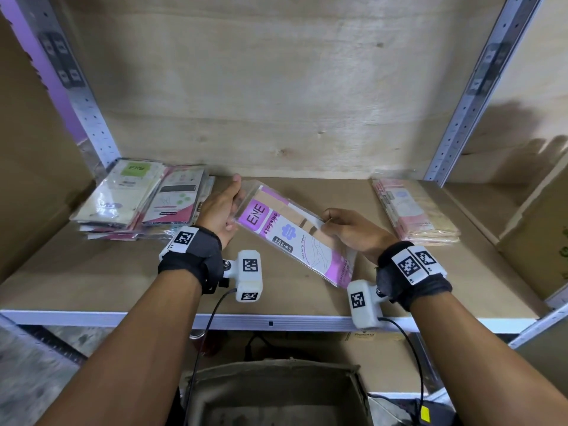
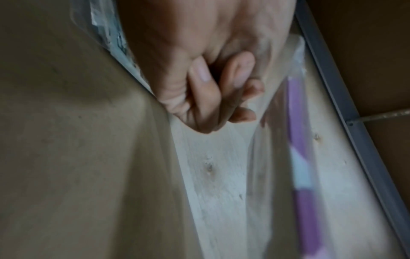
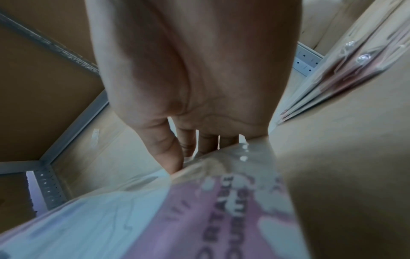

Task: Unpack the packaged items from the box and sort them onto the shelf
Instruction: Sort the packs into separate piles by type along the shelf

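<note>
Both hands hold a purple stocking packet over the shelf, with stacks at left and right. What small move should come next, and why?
Probably lower the purple stocking packet onto bare shelf board between the stacks: left hand and right hand hold it tilted above that gap, and neither the left stack nor the right stack visibly shows purple.

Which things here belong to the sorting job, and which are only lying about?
Job:
packet, held by left hand and right hand
left pile
right pile
shelf
box

Lying about:
side carton
cables
</note>
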